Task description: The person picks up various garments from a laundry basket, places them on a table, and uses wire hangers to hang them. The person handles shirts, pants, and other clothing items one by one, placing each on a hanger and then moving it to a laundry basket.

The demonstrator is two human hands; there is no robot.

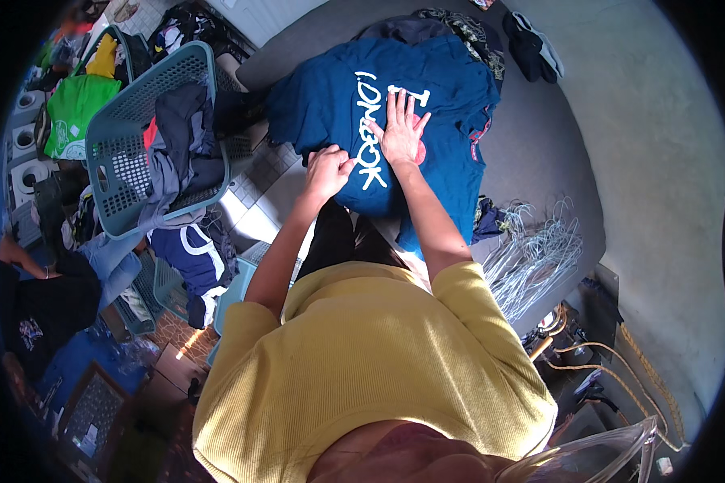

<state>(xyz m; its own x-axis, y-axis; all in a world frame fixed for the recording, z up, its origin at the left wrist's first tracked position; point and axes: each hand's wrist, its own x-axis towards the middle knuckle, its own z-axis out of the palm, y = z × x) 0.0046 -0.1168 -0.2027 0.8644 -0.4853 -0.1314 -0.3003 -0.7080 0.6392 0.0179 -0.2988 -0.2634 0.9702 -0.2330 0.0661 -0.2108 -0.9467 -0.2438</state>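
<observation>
A dark blue T-shirt (332, 78) with white lettering and a red printed shape lies spread over the grey-topped surface (538, 139) in front of me. My right hand (400, 136) rests flat on the print, palm down and fingers spread. Close to the shirt's near left edge, my left hand (328, 172) has its fingers curled on the cloth. The shirt's neck opening (478, 134) points to the right. Dark and patterned garments (468, 33) lie partly hidden beyond the shirt.
A teal plastic laundry basket (118, 205) holding dark clothes stands at left, near a green bag (81, 111). Pale plastic ties (534, 259) lie at right; black garments (528, 51) lie at far right. Another person's arm (27, 262) shows at far left.
</observation>
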